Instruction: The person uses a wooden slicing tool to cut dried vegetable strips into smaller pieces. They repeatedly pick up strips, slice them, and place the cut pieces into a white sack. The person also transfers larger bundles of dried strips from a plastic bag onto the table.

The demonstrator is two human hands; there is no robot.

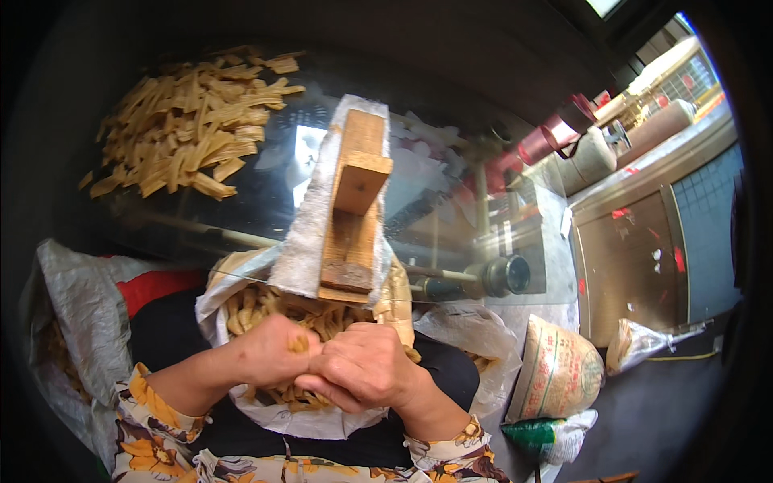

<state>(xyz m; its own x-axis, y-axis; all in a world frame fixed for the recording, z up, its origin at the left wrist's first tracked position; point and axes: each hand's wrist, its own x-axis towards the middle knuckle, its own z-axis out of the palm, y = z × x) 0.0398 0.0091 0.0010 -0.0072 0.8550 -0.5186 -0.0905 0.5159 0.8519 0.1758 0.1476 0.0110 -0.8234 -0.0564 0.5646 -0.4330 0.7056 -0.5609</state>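
My left hand [281, 353] and my right hand [365, 368] meet above an open white sack [326, 422]. Inside the sack lie many dried yellowish strips [247, 308], which look like bean curd sticks. My left hand is closed, and the end of a small yellowish piece [298, 344] shows at it. The fingers of my right hand are curled against the left; what they hold is hidden. Just beyond my hands, a wooden block fixture [357, 232] with an upright peg rests on a whitish cloth pad [302, 253]. The near end of the fixture overhangs the sack.
A glass tabletop [266, 217] carries a heap of flat strips [187, 127] at the far left. Another white sack [84, 290] stands at my left. To the right are a filled printed sack [555, 368], a green-and-white bag [549, 435] and gas cylinders [583, 163].
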